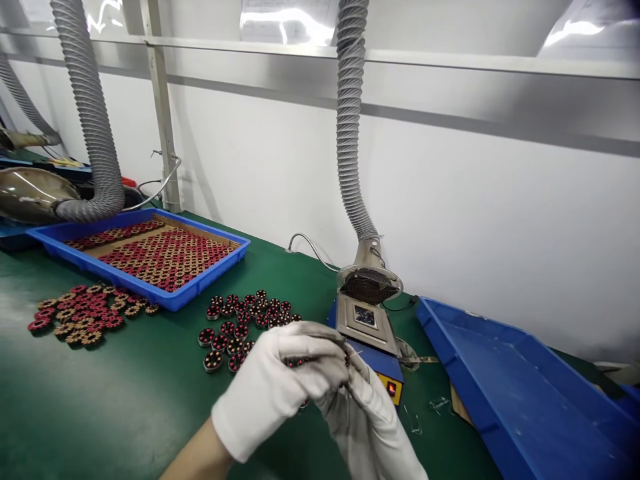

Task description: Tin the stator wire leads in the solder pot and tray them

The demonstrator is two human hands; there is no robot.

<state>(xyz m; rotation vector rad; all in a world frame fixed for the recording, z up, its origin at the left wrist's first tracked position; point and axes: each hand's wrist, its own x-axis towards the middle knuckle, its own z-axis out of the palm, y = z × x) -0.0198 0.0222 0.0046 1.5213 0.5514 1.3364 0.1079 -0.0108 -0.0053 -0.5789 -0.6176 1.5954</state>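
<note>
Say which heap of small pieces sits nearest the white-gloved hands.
The black and red disc heap, partly hidden by the white-gloved left hand; the red and tan heap lies farther left, by the blue plastic tray.

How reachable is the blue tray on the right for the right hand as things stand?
Probably yes: the right hand is near the tray, with little but low scraps on the green table between them. It seems busy, though, holding a small part with the left hand.
</note>
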